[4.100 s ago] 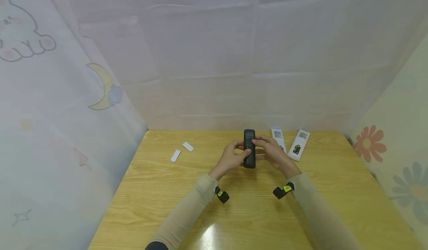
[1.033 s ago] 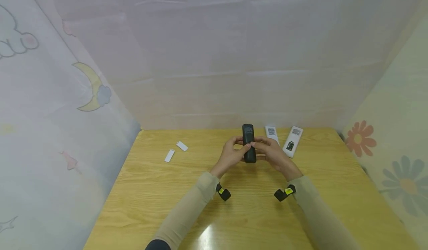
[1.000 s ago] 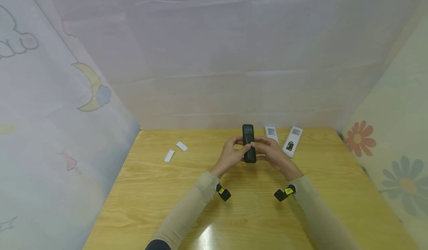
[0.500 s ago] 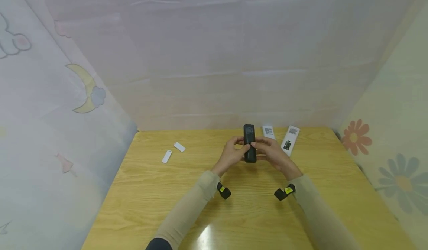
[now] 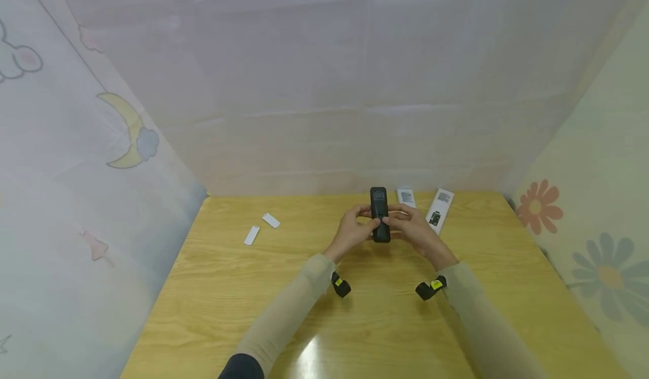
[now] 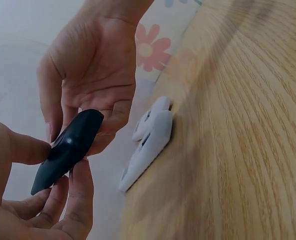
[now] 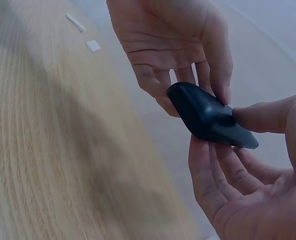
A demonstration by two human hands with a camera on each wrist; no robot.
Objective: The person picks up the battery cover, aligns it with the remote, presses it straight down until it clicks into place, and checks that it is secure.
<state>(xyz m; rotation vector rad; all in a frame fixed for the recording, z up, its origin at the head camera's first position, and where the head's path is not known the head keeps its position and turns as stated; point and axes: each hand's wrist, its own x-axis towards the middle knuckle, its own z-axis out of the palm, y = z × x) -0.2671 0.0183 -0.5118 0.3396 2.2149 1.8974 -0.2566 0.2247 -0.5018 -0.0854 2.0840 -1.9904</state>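
Observation:
A black remote control (image 5: 379, 201) is held up over the far part of the table, its back with a small printed label towards the head camera. My left hand (image 5: 351, 231) grips its left edge, thumb on the back and fingers behind. From the other side my right hand (image 5: 414, 231) pinches it, thumb close beside the left thumb. Both wrist views show the remote control (image 6: 70, 145) (image 7: 207, 115) side-on between thumbs and fingers. Its front face is hidden in the head view.
Two white remote controls (image 5: 405, 197) (image 5: 442, 204) lie behind the right hand; a dark battery compartment shows on the right one. Two small white covers (image 5: 271, 220) (image 5: 252, 235) lie at the table's left. A fabric backdrop (image 5: 304, 86) rises behind the wooden table (image 5: 228, 311).
The right thumb has slid down the black remote control to beside the left thumb since the oldest frame. The remote control's tilt shifts slightly. The head view has turned a little to the right.

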